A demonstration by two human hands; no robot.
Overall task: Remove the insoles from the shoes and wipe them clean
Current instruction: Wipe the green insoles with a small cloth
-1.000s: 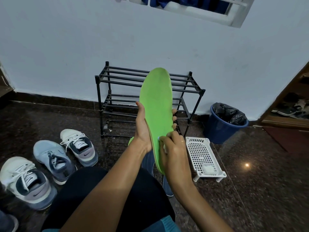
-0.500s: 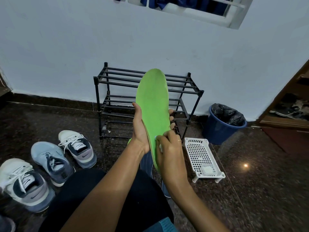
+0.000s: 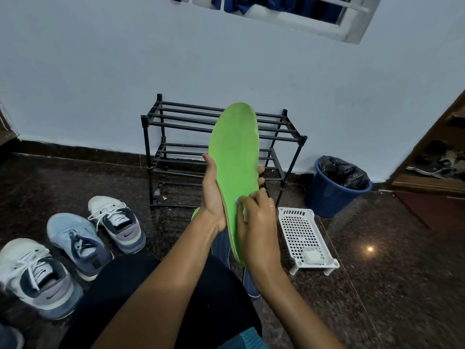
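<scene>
Insole (image 3: 235, 157) gripped in left hand (image 3: 212, 197), wipe (image 3: 245, 214) pinched in right hand (image 3: 259, 227), basket (image 3: 298, 229) holding white wad (image 3: 311, 256)

Single head-worn wide-angle view, facing forward and down; hands close below, floor (image 3: 377, 285) and wall (image 3: 100, 71) beyond

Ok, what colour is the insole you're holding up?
The insole is plain bright green, no pattern; the head view shows it best.

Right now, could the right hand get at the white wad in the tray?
Probably yes: the tray lies open-topped on the floor beside the right hand, nothing over the white wad. But that hand pinches a wipe against the green insole.
</scene>
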